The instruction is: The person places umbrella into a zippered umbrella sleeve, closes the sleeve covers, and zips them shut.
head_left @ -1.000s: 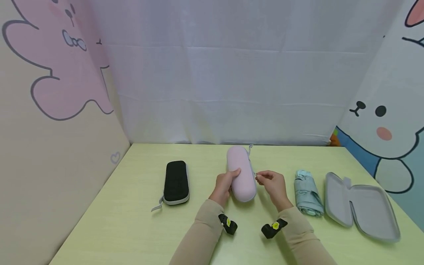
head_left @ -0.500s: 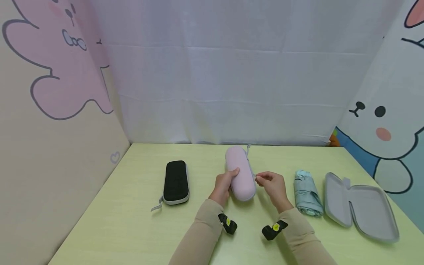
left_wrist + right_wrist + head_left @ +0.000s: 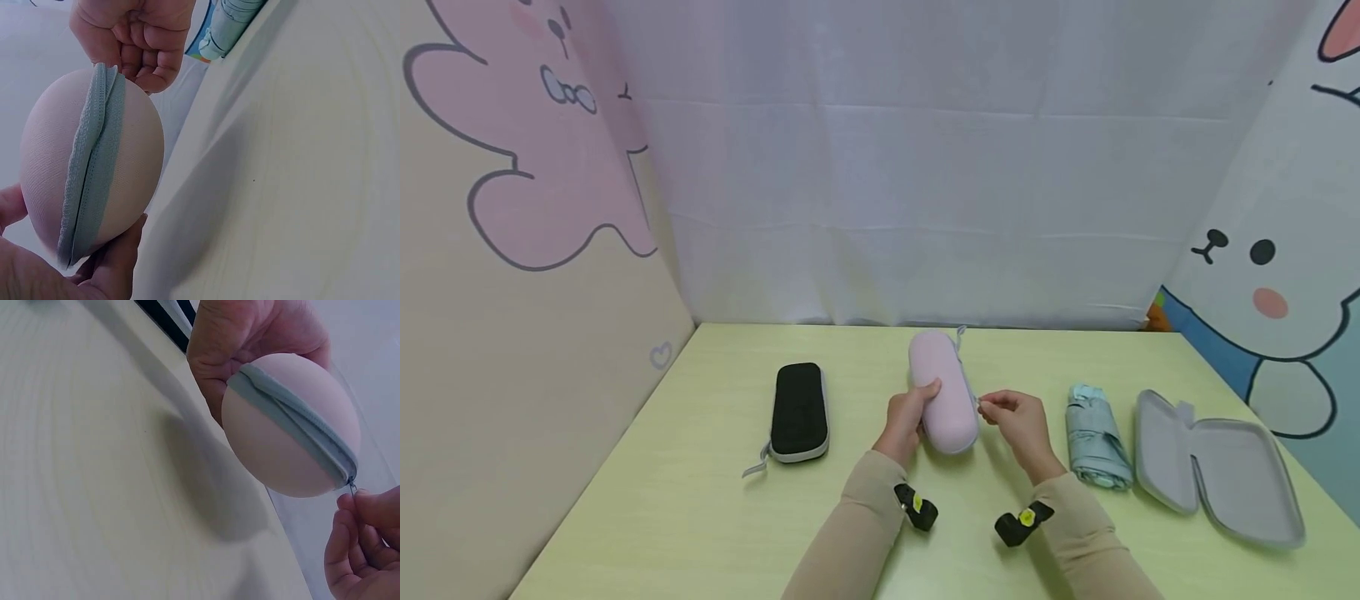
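Observation:
A pink zippered hard case (image 3: pixel 950 421), long and rounded like a glasses case, is held a little above the table. My left hand (image 3: pixel 902 423) grips it from the left side, thumb on top and fingers underneath. Along its side runs a grey-green zipper (image 3: pixel 306 425); the tape's edges lie together over the end that shows in the wrist views. With thumb and fingertips, my right hand (image 3: pixel 1017 423) pinches the small metal zipper pull (image 3: pixel 353 488) at the case's right side. A strap loop (image 3: pixel 961 333) sticks out at the far end.
To the left lies a black zippered case (image 3: pixel 799 412) with a grey strap. On the right are a folded light-blue umbrella (image 3: pixel 1097 437) and an opened-out grey case (image 3: pixel 1247 475). A white curtain (image 3: pixel 880 208) hangs behind the table (image 3: pixel 662 517).
The pink case has shifted very slightly left, while the right hand has moved slightly nearer to me. Both hands keep their holds. Everything else lies as before.

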Available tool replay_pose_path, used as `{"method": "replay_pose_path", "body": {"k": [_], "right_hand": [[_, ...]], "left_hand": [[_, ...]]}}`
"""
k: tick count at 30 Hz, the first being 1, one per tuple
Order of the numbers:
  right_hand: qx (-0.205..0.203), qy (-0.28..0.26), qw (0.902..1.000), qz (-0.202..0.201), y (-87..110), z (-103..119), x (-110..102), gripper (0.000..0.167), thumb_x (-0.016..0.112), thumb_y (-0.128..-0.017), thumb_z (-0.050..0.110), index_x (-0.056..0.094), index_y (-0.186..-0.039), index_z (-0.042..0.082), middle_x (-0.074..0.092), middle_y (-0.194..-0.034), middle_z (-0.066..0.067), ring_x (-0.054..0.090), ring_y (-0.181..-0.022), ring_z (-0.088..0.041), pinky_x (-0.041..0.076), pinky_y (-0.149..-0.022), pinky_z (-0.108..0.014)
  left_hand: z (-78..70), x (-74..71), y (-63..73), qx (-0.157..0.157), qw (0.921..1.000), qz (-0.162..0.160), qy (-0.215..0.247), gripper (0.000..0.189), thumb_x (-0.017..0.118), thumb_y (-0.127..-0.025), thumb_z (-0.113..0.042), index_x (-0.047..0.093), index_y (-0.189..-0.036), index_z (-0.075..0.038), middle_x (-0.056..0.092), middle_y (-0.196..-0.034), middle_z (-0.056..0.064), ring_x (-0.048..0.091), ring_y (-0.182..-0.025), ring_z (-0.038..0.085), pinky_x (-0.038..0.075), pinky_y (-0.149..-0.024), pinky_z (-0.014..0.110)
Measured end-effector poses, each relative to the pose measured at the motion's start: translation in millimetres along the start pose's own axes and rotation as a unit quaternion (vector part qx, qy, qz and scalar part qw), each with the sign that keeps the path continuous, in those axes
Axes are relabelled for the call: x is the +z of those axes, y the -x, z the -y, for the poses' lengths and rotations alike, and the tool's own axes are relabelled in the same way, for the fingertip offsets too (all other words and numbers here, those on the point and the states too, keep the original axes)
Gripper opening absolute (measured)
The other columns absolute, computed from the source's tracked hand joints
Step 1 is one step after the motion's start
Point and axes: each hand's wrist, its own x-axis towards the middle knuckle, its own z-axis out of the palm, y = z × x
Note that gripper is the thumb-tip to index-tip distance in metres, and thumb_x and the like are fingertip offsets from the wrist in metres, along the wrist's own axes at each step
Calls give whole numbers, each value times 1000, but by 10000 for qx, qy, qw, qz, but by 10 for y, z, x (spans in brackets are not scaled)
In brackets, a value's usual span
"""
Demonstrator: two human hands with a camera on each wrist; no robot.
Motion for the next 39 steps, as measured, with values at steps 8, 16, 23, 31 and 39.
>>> {"method": "replay_pose_path", "body": {"k": [8,16,23,31,39], "right_hand": [[-108,70,9999,88,22,-15,-6,12,64,-86,2,66,-93,-8,66,-78,-7,59,-67,-11,51,-71,-34],[-158,114,9997,127,54,-10,-14,12,63,-86,2,67,-92,-8,66,-78,-6,58,-67,-11,51,-71,-37],[-200,221,9994,186,63,-1,-45,11,63,-85,1,67,-91,-8,66,-77,-6,59,-67,-11,50,-69,-35],[-178,204,9993,262,82,-3,-62,11,62,-86,0,66,-92,-9,66,-76,-7,59,-68,-12,51,-70,-37],[-242,257,9989,297,109,25,-69,11,62,-85,0,67,-91,-9,66,-77,-7,59,-68,-14,50,-71,-38]], "left_hand": [[30,-14,-6,-67,9999,-24,156,62,73,-79,-25,47,-120,14,59,-113,22,60,-92,22,47,-82,34],[40,-19,8,-81,9997,-130,181,61,74,-79,-25,49,-119,13,60,-110,20,59,-84,17,46,-70,26],[71,0,-3,-60,9998,-135,162,63,72,-80,-25,46,-121,14,56,-115,23,56,-90,21,44,-76,30],[72,2,1,-82,9994,-183,298,63,72,-80,-24,45,-122,13,54,-119,25,55,-97,24,44,-83,35],[78,23,-5,21,9987,-271,426,64,72,-80,-21,42,-123,15,50,-124,28,51,-112,32,38,-97,44]]}}
